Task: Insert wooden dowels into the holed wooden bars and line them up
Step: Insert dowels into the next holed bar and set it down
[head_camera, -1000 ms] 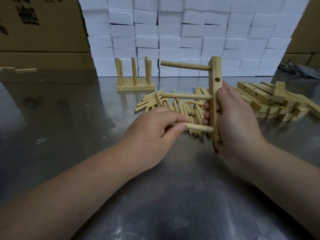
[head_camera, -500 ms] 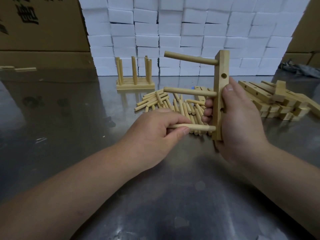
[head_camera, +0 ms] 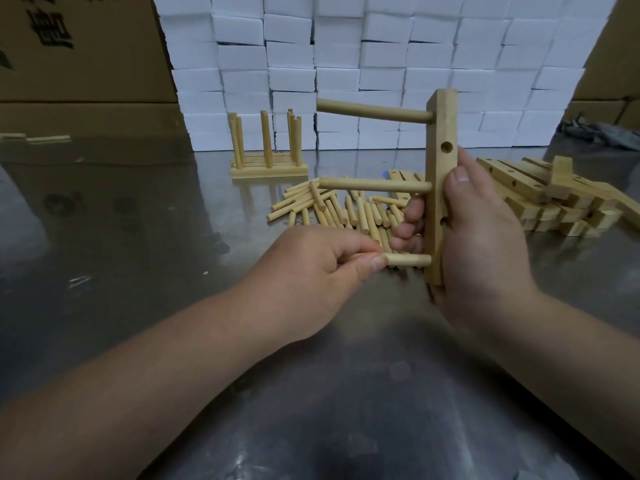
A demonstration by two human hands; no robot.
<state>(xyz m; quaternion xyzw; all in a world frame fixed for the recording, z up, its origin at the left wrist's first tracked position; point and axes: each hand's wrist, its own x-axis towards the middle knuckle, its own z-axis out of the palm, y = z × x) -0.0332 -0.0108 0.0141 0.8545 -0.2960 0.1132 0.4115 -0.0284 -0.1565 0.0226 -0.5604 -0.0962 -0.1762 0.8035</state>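
Pale wood fills my head view: the holed bar [head_camera: 441, 188] stands upright over the steel counter [head_camera: 138, 237], held in my right grip [head_camera: 481, 244], thumb on its near face and fingers [head_camera: 410, 216] curled round its left side. I cannot tell whether its lower end touches the counter. Three dowels stick out of it to the left: the top dowel [head_camera: 374, 110] near the upper end, the middle dowel [head_camera: 374, 185], and the bottom dowel [head_camera: 408, 260], whose free end my left grip [head_camera: 311, 268] pinches while its other end sits at the lowest hole. An open round hole shows between the upper two. Behind the hands lie loose dowels [head_camera: 346, 209]; to their right, a pile of bars [head_camera: 554, 199]; farther back, a finished set [head_camera: 268, 157] with upright dowels, before stacked white blocks [head_camera: 346, 64].
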